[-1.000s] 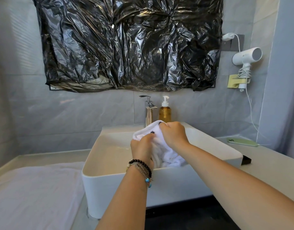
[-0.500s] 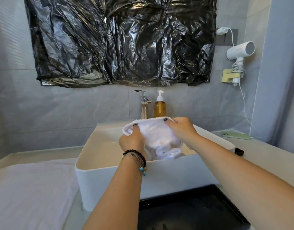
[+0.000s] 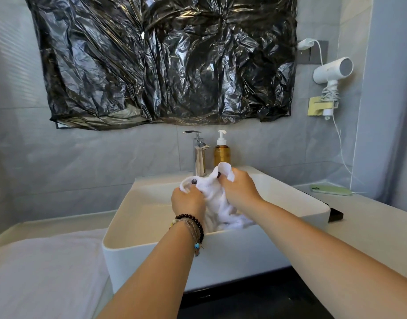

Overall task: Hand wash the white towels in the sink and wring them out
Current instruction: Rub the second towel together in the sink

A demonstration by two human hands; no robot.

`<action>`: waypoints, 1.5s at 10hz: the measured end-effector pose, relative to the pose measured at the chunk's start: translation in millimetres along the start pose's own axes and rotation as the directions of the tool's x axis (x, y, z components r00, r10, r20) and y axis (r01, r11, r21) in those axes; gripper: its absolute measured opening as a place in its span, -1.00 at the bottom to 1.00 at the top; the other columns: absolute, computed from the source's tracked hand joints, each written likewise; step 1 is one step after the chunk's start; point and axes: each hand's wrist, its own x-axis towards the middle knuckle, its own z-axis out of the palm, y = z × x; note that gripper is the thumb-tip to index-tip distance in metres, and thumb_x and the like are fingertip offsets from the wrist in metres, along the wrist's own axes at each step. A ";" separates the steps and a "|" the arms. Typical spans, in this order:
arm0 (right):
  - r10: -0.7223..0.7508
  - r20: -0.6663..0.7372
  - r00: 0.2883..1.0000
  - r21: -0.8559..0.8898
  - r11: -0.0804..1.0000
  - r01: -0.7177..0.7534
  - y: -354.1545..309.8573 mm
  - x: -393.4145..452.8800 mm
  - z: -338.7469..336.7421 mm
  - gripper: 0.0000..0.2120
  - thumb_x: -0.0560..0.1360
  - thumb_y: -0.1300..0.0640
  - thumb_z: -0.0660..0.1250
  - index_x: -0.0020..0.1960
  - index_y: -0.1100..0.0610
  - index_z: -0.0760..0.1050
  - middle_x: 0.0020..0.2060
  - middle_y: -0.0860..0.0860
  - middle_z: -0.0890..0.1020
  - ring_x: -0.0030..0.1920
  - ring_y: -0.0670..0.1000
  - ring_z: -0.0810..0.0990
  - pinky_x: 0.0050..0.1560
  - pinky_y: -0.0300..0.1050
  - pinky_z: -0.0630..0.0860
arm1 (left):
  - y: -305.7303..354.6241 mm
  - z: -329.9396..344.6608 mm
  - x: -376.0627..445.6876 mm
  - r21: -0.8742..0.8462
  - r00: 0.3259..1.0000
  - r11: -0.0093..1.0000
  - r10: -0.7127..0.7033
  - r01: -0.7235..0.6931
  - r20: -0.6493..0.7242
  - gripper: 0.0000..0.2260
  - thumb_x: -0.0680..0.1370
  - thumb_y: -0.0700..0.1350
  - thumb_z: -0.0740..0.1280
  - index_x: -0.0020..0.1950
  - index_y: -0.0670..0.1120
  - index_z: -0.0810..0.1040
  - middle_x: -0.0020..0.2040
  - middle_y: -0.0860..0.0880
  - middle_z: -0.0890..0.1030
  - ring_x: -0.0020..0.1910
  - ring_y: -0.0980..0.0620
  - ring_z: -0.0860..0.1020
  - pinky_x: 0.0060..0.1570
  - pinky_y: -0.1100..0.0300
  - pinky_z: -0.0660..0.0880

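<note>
Towel: a white towel (image 3: pixel 217 199) is bunched up over the sink (image 3: pixel 151 217), its upper part lifted above the basin, its lower end hanging down inside near the front wall.
Left hand: the left hand (image 3: pixel 188 201) grips the towel's left upper part, fingers curled round the cloth; a beaded bracelet sits on that wrist.
Right hand: the right hand (image 3: pixel 240 189) pinches the right upper part, which pokes up above the knuckles; it sits slightly higher and further back than the left.
Key relation: the towel lies between the two hands, its gathered length running roughly from upper right down to the lower front of the basin. Both hands are already on it, near each other, so neither needs to reach.
Step in hand: probably rubbing or gathering the cloth before a twist; whether the towel is wet I cannot tell.
Next move: wringing likely calls for the hands to turn opposite ways along that length, keeping the cloth over the basin so water drops inside.
Edges: the faucet (image 3: pixel 199 153) and the soap bottle (image 3: pixel 222 153) stand just behind the hands; a lift backward could knock them.
Open room: the basin's left half is free. A white cloth (image 3: pixel 43 272) lies on the table left of the sink, and a phone (image 3: pixel 331 190) rests on the right.
</note>
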 end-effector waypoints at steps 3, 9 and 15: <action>0.033 -0.192 0.981 0.014 0.999 -0.031 -11.7 40.1 16.6 -0.74 0.57 0.05 0.12 -0.01 0.05 0.59 -0.24 0.05 0.54 -0.21 0.08 0.45 -0.38 -0.20 0.28 | 33.8 6.9 35.3 0.172 0.997 0.984 0.044 -0.055 0.070 -0.69 0.62 -0.04 0.20 -0.20 -0.19 0.55 -0.17 -0.15 0.58 -0.13 -0.15 0.52 -0.07 0.08 0.43; -0.268 -0.163 0.950 -0.104 0.962 0.253 -42.4 67.0 57.2 -0.73 0.54 0.03 0.24 -0.30 0.10 0.47 -0.36 -0.03 0.58 -0.20 0.11 0.50 -0.17 -0.02 0.43 | 43.3 8.9 90.9 -0.033 0.933 0.996 0.085 -0.078 0.350 -0.77 0.34 0.01 0.27 -0.23 -0.15 0.54 -0.25 -0.12 0.54 -0.15 -0.11 0.53 -0.11 0.02 0.44; -0.284 -0.066 0.957 0.077 0.954 0.289 -28.6 87.4 60.9 -0.66 0.51 0.02 0.11 -0.39 0.03 0.45 -0.43 -0.02 0.51 -0.29 0.08 0.46 -0.31 -0.08 0.31 | 38.3 20.1 94.3 -0.130 0.946 0.992 0.044 -0.002 0.322 -0.79 0.51 -0.11 0.32 -0.34 -0.04 0.54 -0.36 -0.05 0.50 -0.32 -0.05 0.45 -0.29 0.15 0.38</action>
